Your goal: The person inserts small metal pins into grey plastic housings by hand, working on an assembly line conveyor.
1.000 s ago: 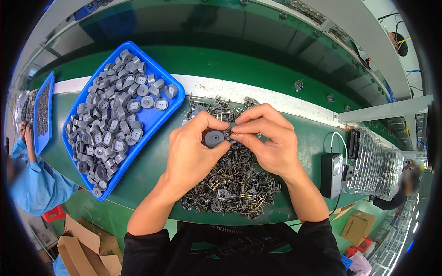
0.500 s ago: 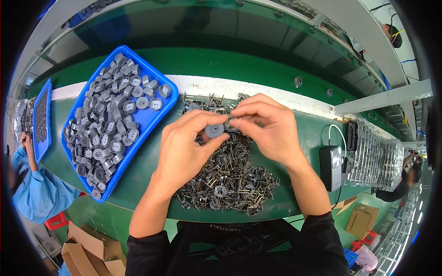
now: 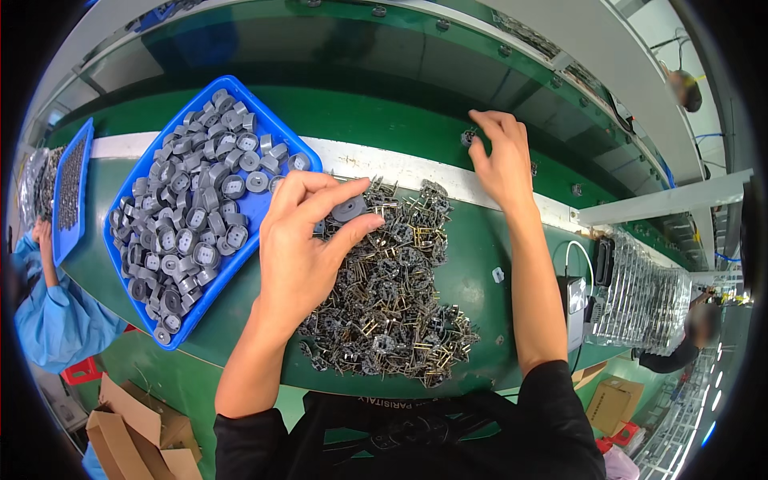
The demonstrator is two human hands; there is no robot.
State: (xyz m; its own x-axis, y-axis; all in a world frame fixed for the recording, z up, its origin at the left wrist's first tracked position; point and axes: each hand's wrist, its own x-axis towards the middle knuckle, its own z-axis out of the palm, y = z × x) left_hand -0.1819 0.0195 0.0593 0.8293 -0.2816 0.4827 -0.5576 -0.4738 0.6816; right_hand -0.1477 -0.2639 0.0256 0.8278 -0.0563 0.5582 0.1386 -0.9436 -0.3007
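Note:
My left hand (image 3: 300, 232) pinches a round grey plastic cap (image 3: 349, 210) between thumb and fingers, above the left part of a heap of small metal-pronged inserts (image 3: 392, 296). Reaching over the white ledge, my right hand (image 3: 504, 160) is above the green belt surface. Its thumb and index finger are apart, beside a small dark round part (image 3: 468, 138). The thumb tip is close to that part; whether they touch is hard to tell. To the left, a blue tray (image 3: 308, 152) holds many more grey caps.
Several similar parts sit along the green belt (image 3: 376, 120), one of them a dark part (image 3: 576, 190). At right stand a black-and-white device (image 3: 573, 308) with a cable and stacked clear trays (image 3: 644, 296). A co-worker's blue sleeve (image 3: 68, 312) is at far left, near cardboard boxes (image 3: 132, 424).
My hands have separated. The right hand moved away and up to the belt, where a small part now shows beside its fingers. The left hand keeps the grey cap, slightly left of before.

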